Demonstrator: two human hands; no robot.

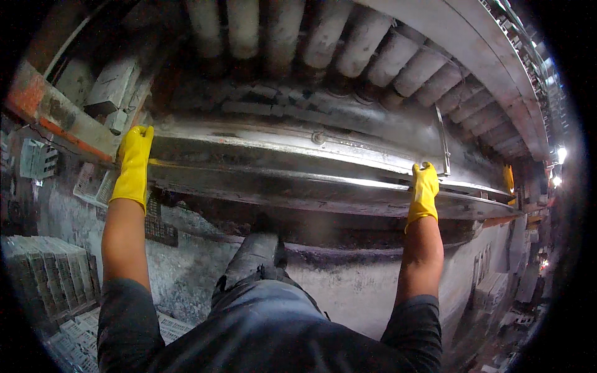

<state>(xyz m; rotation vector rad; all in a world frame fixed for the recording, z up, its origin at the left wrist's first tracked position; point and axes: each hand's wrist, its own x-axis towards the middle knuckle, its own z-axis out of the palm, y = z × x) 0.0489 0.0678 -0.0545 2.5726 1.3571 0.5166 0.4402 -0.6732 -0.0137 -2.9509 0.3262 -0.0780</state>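
Note:
A long, shiny metal rail (267,142) runs across in front of me, along the near edge of a dark, wet-looking machine. My left hand (133,163), in a yellow rubber glove, is closed at the rail's left end, beside an orange-and-grey frame. Farther right, my right hand (424,189) wears a matching glove and is curled round the rail; its fingertips are partly hidden. A round bolt-like knob (318,138) sits on the rail between my hands. Just right of my right hand stands a thin upright metal bar (443,140).
Behind the rail, a row of thick grey rollers (280,34) curves under a pale beam (460,37). Stacked light slabs (50,273) stand at lower left, near a plastic crate (93,185). Something yellow (509,180) hangs at the machine's right end. My leg reaches the machine's base.

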